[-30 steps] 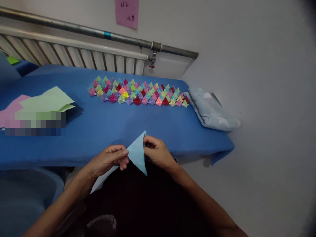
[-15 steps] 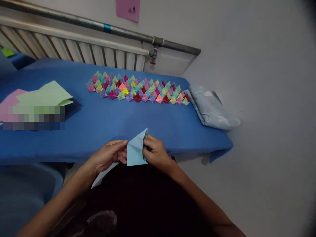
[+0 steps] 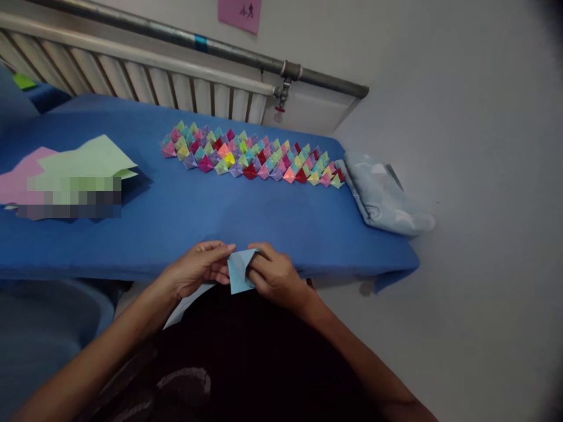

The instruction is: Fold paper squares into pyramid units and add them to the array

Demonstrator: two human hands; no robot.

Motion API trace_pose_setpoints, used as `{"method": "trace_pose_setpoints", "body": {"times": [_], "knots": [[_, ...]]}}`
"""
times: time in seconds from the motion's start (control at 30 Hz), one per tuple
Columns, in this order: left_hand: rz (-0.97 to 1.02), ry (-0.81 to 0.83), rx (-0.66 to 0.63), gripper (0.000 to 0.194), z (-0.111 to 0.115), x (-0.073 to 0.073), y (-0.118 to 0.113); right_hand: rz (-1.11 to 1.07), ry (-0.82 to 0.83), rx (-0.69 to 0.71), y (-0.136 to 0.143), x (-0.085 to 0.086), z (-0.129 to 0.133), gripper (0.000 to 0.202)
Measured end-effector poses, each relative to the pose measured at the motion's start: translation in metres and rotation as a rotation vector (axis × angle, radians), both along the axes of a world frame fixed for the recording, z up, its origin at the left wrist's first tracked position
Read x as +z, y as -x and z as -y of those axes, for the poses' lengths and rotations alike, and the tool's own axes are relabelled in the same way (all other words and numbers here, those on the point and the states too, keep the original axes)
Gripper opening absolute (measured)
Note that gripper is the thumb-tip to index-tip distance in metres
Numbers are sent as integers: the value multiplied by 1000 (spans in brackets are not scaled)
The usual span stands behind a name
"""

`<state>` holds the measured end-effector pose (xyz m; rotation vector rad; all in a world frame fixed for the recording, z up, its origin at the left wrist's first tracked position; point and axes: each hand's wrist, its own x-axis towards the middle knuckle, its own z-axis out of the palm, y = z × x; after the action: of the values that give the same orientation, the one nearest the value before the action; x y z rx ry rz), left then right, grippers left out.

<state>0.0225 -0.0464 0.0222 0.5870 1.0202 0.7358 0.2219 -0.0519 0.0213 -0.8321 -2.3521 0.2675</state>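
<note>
A light blue origami paper (image 3: pixel 238 273), partly folded, is held up between my two hands at the near edge of the bed. My left hand (image 3: pixel 203 266) pinches its left edge between thumb and fingers. From the other side my right hand (image 3: pixel 275 272) grips the paper with bent fingers, some of them tucked behind or inside its fold. Another pale sheet (image 3: pixel 187 305) lies on my lap below the left wrist, mostly covered. Across the blue sheet (image 3: pixel 189 220) stand rows of small colourful folded paper pieces (image 3: pixel 250 155).
Green paper sheets (image 3: pixel 88 161) and pink ones (image 3: pixel 26 170) lie to the left, partly blurred out. A folded grey-blue cloth (image 3: pixel 382 193) sits at the right end. Behind are a radiator (image 3: pixel 171 94) and a pipe (image 3: pixel 237 53). A blue chair or tub (image 3: pixel 44 328) stands lower left.
The paper's upper point has come down, so the paper now looks smaller and squarer. My right hand has shifted slightly left, closer to the left hand. The whole view has shifted a little.
</note>
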Motion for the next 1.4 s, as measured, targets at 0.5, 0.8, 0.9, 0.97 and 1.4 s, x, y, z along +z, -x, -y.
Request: {"method": "trace_pose_setpoints", "body": {"times": [0.5, 0.8, 0.9, 0.97, 1.4], "knots": [[44, 7, -4, 31, -3, -5, 3, -64, 132, -64, 6, -2, -1, 19], [49, 58, -33, 29, -4, -9, 3, -53, 131, -122, 7, -5, -1, 19], [64, 61, -23, 30, -4, -10, 4, -22, 122, -130, 7, -5, -2, 14], [57, 69, -16, 29, -5, -10, 4, 6, 127, -115, 7, -6, -3, 14], [36, 79, 1, 24, -7, -4, 7, 45, 68, -19, 2, 1, -2, 22]]}}
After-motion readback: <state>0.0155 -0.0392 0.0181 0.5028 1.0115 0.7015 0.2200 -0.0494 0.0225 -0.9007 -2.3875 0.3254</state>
